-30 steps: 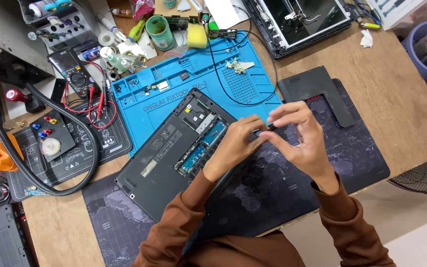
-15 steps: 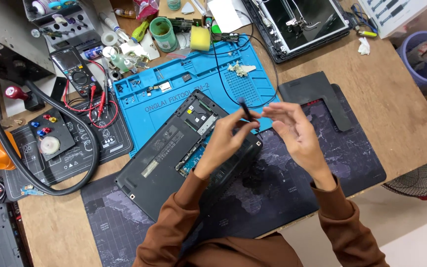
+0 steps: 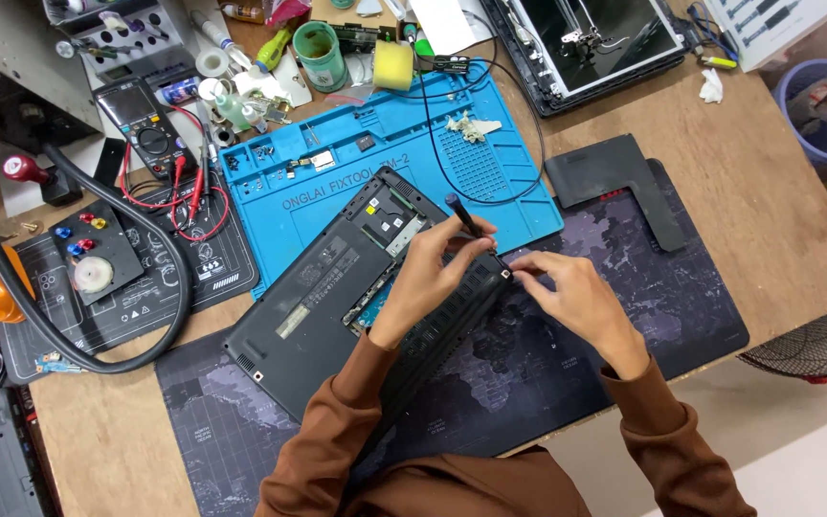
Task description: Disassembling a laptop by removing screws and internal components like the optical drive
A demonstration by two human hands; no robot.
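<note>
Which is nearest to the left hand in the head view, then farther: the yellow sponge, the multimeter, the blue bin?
1. Yellow sponge, up the bench behind the left hand, beside the blue mat.
2. Multimeter, far to the left, with red leads.
3. Blue bin, off the bench at the far right.

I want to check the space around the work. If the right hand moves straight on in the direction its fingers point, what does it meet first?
The right hand points left toward the screwdriver tip at the corner of the open laptop. It would likely meet that tip and the left hand holding it first, though depth is unclear.
</note>
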